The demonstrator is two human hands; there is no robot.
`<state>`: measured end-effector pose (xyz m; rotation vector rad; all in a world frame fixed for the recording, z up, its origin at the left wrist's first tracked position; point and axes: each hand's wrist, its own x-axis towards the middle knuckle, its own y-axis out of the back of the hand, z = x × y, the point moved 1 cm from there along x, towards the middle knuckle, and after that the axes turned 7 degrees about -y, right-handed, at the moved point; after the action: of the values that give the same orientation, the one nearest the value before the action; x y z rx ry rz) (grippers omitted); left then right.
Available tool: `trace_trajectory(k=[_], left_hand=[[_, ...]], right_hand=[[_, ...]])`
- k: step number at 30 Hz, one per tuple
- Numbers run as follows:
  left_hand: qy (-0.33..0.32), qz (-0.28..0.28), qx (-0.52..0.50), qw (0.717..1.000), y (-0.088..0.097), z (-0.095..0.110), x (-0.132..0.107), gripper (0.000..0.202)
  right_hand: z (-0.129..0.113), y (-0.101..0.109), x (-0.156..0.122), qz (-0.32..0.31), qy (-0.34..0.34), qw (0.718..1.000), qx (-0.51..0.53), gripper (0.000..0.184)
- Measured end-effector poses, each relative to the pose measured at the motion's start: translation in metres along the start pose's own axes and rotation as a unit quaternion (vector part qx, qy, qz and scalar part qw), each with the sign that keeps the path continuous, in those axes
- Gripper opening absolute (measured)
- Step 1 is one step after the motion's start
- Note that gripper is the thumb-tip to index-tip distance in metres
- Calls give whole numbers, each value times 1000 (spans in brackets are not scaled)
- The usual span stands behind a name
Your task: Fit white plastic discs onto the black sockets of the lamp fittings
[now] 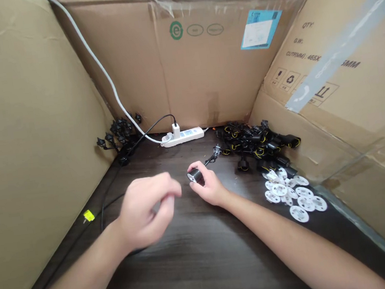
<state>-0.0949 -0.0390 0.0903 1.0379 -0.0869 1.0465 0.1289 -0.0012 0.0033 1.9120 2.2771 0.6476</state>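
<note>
My right hand (208,184) is shut around a black cylindrical lamp socket (195,176) with a silver end. A thin dark cord (210,160) runs from it to a small metal-pronged plug (217,151). My left hand (147,210) hangs over the dark wood tabletop (198,259), fingers loosely curled and apart, with nothing visible in them. To the right lies a heap of black sockets with yellow wires (255,144). Several white round discs (288,194) lie just below the heap.
Cardboard sheets (197,60) wall in the table on three sides. A white power strip (182,137) with a plugged-in adapter sits at the back. Several black sockets (119,132) cluster in the back left corner. A black cable and yellow tag (88,215) lie at left.
</note>
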Motion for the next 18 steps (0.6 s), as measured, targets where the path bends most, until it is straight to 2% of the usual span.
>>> trace_trajectory(k=[2, 3, 5, 7, 9, 13, 18], left_hand=[[49, -27, -5, 998, -14, -18, 18, 20], [96, -38, -14, 995, -22, -28, 25, 16], [153, -65, -63, 984, -37, -44, 30, 13], [146, -98, -132, 975, -49, -52, 26, 14], [134, -105, -174, 970, -57, -56, 18, 16], [121, -105, -156, 975, -64, -58, 5, 23], [118, -123, -131, 977, -68, -60, 4, 27]], right_hand=[[-2, -2, -2, -13, 1, 1000, -6, 28], [-2, -3, -3, -20, 1, 1000, -5, 28], [-4, -6, -5, -30, 5, 999, 11, 26], [-5, -9, -7, -31, 10, 999, 37, 24], [-5, -11, -8, -33, 10, 998, 55, 23], [-3, -11, -7, -63, 16, 996, 65, 18], [1, -10, -5, -76, 9, 995, 70, 16]])
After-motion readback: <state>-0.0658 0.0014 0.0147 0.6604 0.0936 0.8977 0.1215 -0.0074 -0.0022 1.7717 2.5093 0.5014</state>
